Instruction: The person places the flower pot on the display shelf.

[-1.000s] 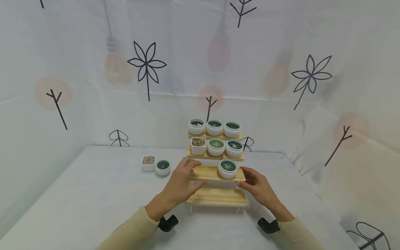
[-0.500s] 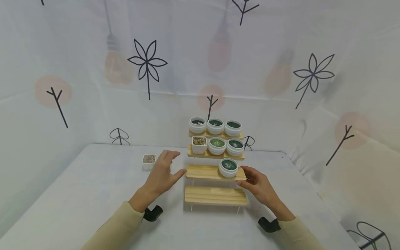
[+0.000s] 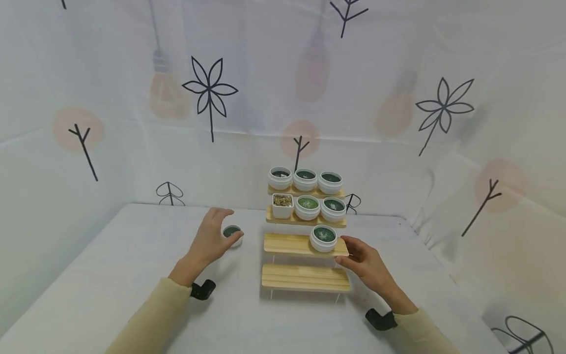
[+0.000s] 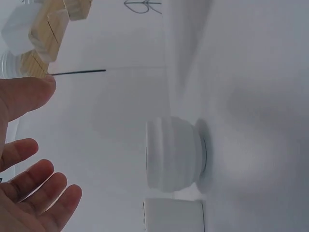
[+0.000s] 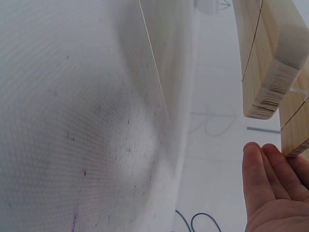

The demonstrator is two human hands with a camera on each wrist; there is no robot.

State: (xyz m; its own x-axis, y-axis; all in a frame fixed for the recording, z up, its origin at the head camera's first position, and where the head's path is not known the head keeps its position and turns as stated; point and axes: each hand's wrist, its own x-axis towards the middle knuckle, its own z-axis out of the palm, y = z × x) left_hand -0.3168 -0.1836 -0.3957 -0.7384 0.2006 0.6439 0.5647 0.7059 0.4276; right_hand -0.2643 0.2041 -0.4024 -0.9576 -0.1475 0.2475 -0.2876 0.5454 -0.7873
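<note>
In the head view my left hand (image 3: pixel 205 241) is left of the stand, thumb and fingers spread around a round white pot (image 3: pixel 232 230) with a dark green top. The left wrist view has this pot (image 4: pixel 174 154) standing apart from the fingers, beside a white square pot (image 4: pixel 174 215); the hand hides the square one in the head view. My right hand (image 3: pixel 364 263) holds the right end of a wooden shelf (image 3: pixel 283 244), thumb at its front edge and fingers behind. One round green-topped pot (image 3: pixel 323 238) sits on that shelf's right part.
Two higher shelves (image 3: pixel 271 219) carry several round white pots (image 3: pixel 305 179) and a square pot (image 3: pixel 282 209) with a grainy top. The lowest shelf (image 3: pixel 305 278) is bare wood on thin legs. A patterned white cloth (image 3: pixel 265 98) hangs behind the white table (image 3: pixel 110 275).
My left hand has let go of the shelf's left end and moved left to the round pot on the table, covering the square pot. My right hand has stayed at the shelf.
</note>
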